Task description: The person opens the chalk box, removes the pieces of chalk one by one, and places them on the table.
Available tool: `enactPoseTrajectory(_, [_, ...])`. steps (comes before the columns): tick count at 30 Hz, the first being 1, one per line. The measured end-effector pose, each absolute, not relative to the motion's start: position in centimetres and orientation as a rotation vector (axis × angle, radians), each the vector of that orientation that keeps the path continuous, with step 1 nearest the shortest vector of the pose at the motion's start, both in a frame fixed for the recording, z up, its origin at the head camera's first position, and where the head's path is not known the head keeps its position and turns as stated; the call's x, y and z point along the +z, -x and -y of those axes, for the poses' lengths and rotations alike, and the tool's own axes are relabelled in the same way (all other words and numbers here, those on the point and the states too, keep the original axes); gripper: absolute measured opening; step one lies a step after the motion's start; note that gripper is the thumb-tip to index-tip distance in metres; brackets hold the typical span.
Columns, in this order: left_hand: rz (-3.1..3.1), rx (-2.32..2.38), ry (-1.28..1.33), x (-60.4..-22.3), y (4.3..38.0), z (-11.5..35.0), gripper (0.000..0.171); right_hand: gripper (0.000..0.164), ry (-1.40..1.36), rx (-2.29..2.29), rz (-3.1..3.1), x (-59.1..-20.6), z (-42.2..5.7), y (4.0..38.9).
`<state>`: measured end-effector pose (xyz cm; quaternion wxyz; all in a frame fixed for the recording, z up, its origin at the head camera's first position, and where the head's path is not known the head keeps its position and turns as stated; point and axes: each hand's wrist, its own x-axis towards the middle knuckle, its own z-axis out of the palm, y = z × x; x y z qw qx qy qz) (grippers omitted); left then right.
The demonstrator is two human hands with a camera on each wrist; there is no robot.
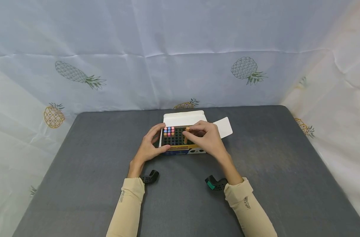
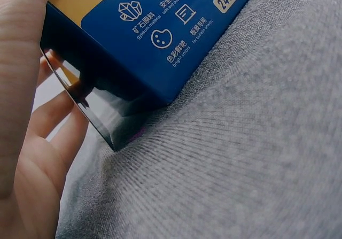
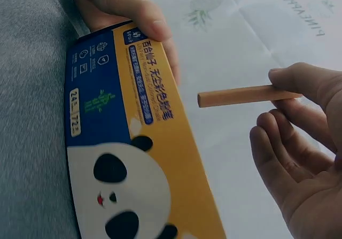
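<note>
A chalk box (image 1: 180, 152) with a panda on its front sits on the table, lid raised. My left hand (image 1: 148, 144) grips its left end, thumb at the front and fingers round the side. In the right wrist view that thumb lies on the edge of the box (image 3: 133, 180). Over the rows of holes, my right hand (image 1: 207, 138) pinches an orange-brown chalk stick (image 3: 235, 97) between thumb and forefinger, the other fingers loosely bent. Pink, blue and orange chalks (image 1: 169, 131) stand in the left part of the box; my right hand hides part of its right side.
The white lid (image 1: 184, 117) stands up at the back of the box, and a white side flap (image 1: 224, 127) sticks out on the right. The box rests on a dark grey table (image 1: 185, 204). Behind hangs a white cloth (image 1: 168, 79) printed with pineapples.
</note>
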<state>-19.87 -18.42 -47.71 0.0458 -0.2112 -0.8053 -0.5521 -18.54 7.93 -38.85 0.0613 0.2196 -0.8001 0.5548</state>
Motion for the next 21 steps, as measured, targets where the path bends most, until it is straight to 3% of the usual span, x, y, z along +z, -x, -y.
enactPoseTrajectory(21, [2.472, -1.663, 0.656, -47.9, 19.3, 18.5, 0.081, 0.007, -0.597, 1.517, 2.728, -39.4, -15.5, 15.4])
